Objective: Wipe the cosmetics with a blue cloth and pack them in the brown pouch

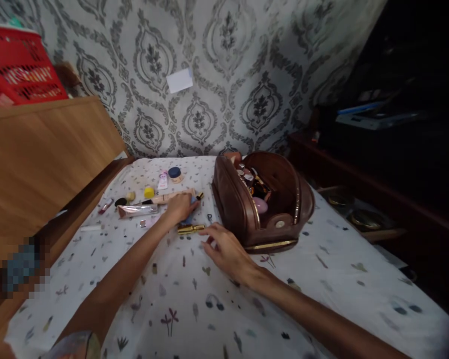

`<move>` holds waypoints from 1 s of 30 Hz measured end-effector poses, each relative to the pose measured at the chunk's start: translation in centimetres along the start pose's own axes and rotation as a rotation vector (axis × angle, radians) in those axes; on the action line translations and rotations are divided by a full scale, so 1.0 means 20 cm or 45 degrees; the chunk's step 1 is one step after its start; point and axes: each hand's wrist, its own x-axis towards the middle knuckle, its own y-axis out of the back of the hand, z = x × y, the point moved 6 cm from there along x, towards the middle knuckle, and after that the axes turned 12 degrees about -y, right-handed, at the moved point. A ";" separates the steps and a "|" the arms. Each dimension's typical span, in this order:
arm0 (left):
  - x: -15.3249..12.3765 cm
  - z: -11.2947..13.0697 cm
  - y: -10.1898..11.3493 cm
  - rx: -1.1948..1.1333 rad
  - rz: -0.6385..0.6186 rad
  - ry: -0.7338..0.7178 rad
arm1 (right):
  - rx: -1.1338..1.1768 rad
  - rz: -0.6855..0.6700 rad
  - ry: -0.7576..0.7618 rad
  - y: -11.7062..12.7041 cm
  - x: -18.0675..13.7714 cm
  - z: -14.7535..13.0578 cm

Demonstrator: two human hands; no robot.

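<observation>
My left hand (pixel 180 207) reaches over the cosmetics with its fingers bent down and pressed together. A light blue item (pixel 189 218) shows around those fingers; most of it is hidden under them. Just beyond them lies a small black-and-gold tube (pixel 199 196). My right hand (pixel 224 249) is open, thumb and fingers apart, its fingertips close to the end of a gold lipstick tube (pixel 190 229). Right of that hand stands a brown makeup bag (pixel 232 199), unzipped, with bottles and a pink oval item (pixel 260 205) inside.
Left of my hands lie a silver-pink squeeze tube (pixel 137 211), a yellow-lidded pot (pixel 148 192), a blue-lidded jar (pixel 175 174) and several other cosmetics on the patterned sheet (pixel 194 309). A red basket (pixel 26 70) stands on the wooden furniture (pixel 52 134). Dark furniture (pixel 359 184) borders the right.
</observation>
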 end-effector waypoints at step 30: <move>-0.57 -0.02 -0.05 -0.212 0.440 -0.457 | 0.638 0.161 -0.091 -0.16 0.18 0.12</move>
